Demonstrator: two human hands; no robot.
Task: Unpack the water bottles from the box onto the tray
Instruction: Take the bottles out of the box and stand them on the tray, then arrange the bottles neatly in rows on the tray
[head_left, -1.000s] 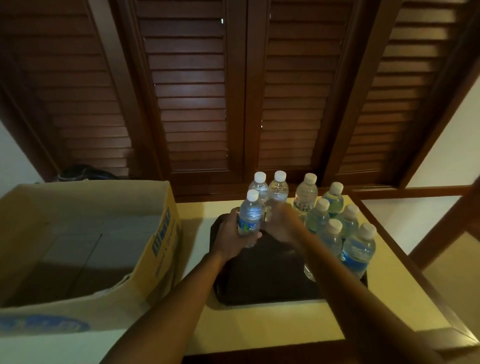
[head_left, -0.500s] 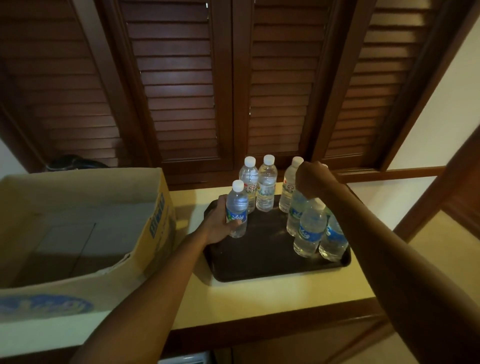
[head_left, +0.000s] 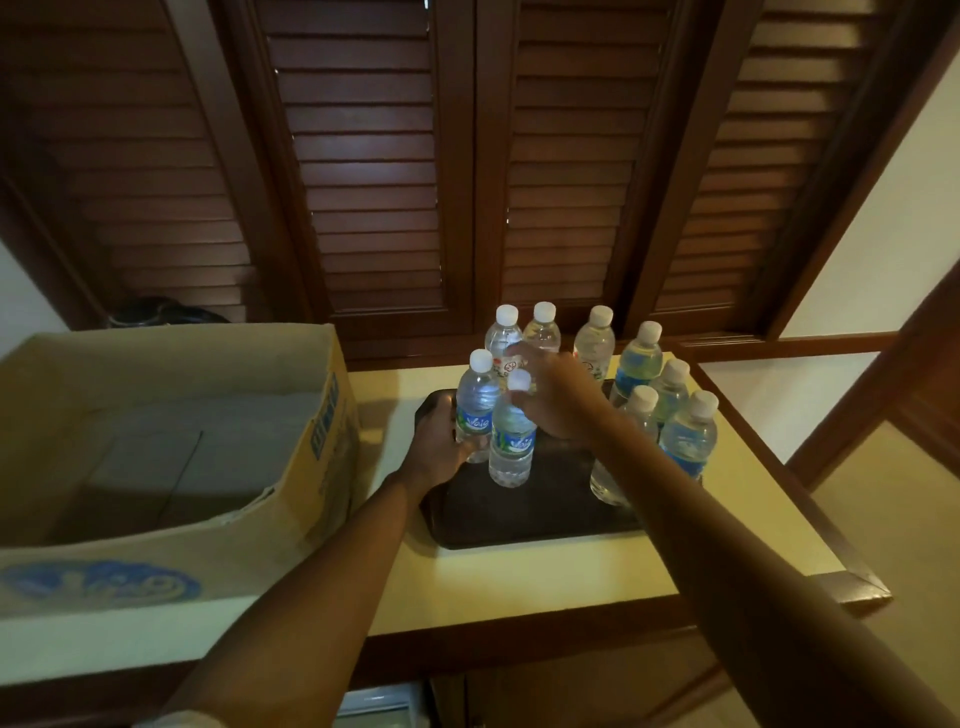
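9 water bottles (head_left: 511, 441), 1 tray (head_left: 530, 525), 1 box (head_left: 291, 499)

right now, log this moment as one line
stage: arranging bottles on tray | left hand: holds rear Vaig bottle | right hand: grips front bottle near cap | box: no bottles visible

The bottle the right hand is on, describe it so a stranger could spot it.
On the dark tray beside the cardboard box, look at the left cluster. It is the nearest bottle there, white-capped, alone in front, with the right hand at its cap.

Two bare forearms, no sleeves, no watch or rings visible; left hand (head_left: 439, 452), right hand (head_left: 558, 402).
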